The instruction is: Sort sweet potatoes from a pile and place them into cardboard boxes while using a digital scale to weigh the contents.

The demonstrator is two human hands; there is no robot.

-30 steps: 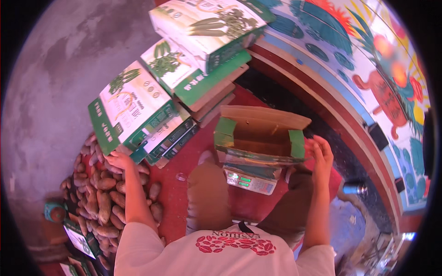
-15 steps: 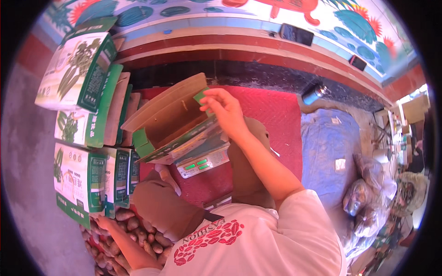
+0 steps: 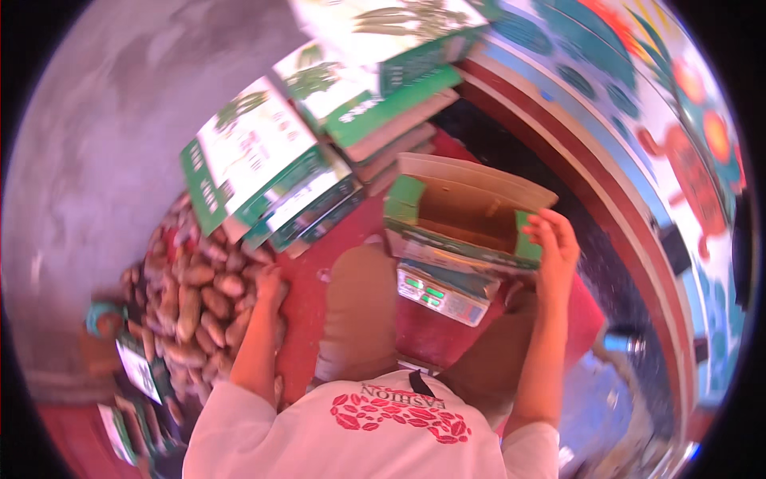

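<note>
An open cardboard box point(image 3: 471, 209), brown inside with green end flaps, rests on a digital scale point(image 3: 444, 297) with lit green displays. My right hand point(image 3: 556, 243) is closed at the box's right end, its fingers on the green flap there. At the right edge of a heap of brown tubers point(image 3: 191, 307), which look like sweet potatoes, is my left hand point(image 3: 270, 286). Its fingers are smeared by motion, and whether they hold a tuber cannot be made out.
Several printed white-and-green cartons point(image 3: 254, 156) are stacked ahead to the left. The scale stands on a red mat point(image 3: 299, 319) between my knees. A blue cloth sheet point(image 3: 594, 407) lies at the lower right, near a blue metal flask point(image 3: 622, 343). A painted wall point(image 3: 590, 48) runs along the right.
The view has swung left, bringing more of the tuber heap into sight. My left hand has moved from beside the cartons to the heap's right edge. My right hand stays at the box flap.
</note>
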